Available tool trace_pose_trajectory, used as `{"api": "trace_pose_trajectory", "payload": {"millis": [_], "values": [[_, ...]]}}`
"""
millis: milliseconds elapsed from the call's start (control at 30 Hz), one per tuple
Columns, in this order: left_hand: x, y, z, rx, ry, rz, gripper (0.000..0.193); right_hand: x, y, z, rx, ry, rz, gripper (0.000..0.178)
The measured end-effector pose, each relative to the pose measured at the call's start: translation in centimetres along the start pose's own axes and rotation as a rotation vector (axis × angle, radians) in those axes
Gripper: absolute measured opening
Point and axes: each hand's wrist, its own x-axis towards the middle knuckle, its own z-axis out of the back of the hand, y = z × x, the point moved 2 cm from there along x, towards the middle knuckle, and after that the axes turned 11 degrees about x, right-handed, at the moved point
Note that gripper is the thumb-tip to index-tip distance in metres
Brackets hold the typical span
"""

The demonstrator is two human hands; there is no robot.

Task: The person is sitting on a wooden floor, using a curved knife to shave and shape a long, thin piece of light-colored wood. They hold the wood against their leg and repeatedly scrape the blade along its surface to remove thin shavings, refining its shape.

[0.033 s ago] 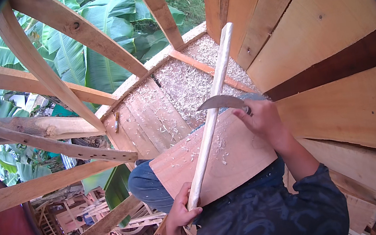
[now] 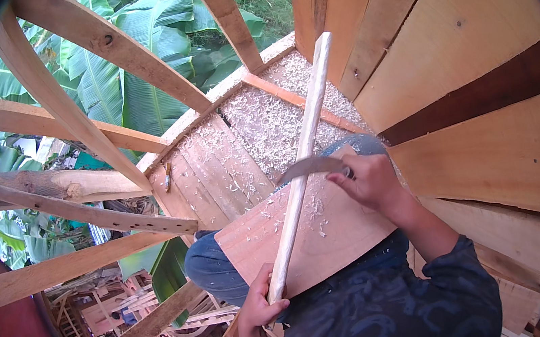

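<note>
Knife (image 2: 314,164) drawn nearer along the pale stick (image 2: 294,207)
Right hand (image 2: 373,182) grips the knife; left hand (image 2: 259,302) clasps the stick's lower end.

pale wooden stick (image 2: 308,133) is showing a rough surface, curved blade (image 2: 319,165) is looking like dull metal, wooden board (image 2: 349,226) is appearing smooth and matt, wood shavings (image 2: 271,142) are looking flaky, blue trousers (image 2: 214,270) are looking like denim

Looking steeply down from the head through one wide fisheye, close above left hand (image 2: 260,299), right hand (image 2: 374,181) and flat board (image 2: 347,233), reaching outward past plank floor (image 2: 206,177) to green leaves (image 2: 152,75).
</note>
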Motion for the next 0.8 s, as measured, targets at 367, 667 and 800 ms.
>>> {"api": "trace_pose_trajectory", "payload": {"millis": [367,667,800], "values": [[-0.5,-0.3,0.3,-0.016,-0.008,0.051,0.067,-0.6,0.3,-0.1,0.006,0.141,-0.052,0.052],[-0.6,-1.5,1.6,0.304,-0.134,0.044,0.067,-0.8,-0.5,0.4,0.014,0.125,-0.050,0.049],[-1.3,-2.8,1.7,0.469,-0.220,0.033,0.065,1.4,-3.3,1.8,-0.018,-0.048,-0.402,0.051]]}}
